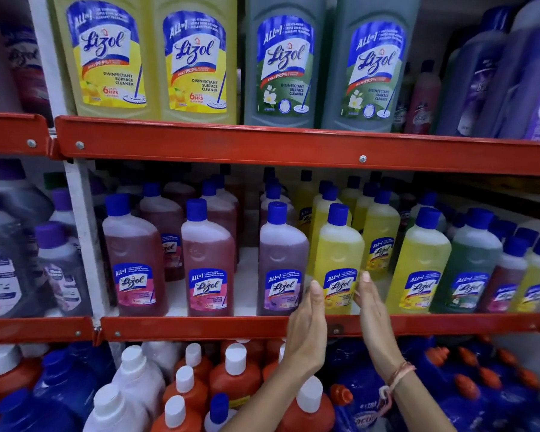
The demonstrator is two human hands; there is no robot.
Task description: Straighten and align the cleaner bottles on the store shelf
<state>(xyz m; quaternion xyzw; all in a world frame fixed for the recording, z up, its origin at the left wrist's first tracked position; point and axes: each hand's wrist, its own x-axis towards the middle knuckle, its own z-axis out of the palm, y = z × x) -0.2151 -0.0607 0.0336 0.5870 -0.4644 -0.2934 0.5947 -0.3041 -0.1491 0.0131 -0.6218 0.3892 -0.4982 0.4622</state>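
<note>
Left hand [306,335] and right hand [375,319] raised in front of red shelf rail [200,327], palms facing, fingers straight, grip released on both. Thread band [398,377] on right wrist. Hands flank yellow bottle [339,260] at middle-shelf front edge; contact with it unclear. Purple bottle [281,260] just left, second yellow bottle [418,263] right. Far above: large bottles [281,63] on upper shelf.
</note>
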